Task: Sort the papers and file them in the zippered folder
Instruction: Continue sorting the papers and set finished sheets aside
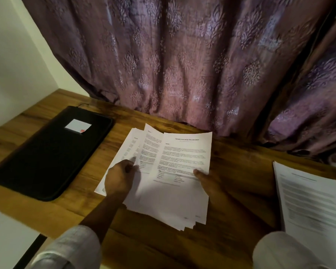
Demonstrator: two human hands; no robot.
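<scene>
left hand [120,178] pinches fanned papers [169,200] mid-frame | right hand [209,183] pinches top sheet [186,152], thumb on it | folder [50,156] closed, flat on table [241,164], centre left | second stack [310,202] right edge, apart

Readable only in part: heading across top sheet [184,152], seemingly "Sample Internship Documentation", letters soft. Below it, a short bold word at the left margin and paragraphs of print, too small to read. Likewise on sheets [146,148] fanned out to its left: lines of print, none legible. On stack [310,200] at right, blurred heading and grey lines, unreadable. On folder [47,158], white label [77,125] with red mark at one corner, no legible writing.
</scene>
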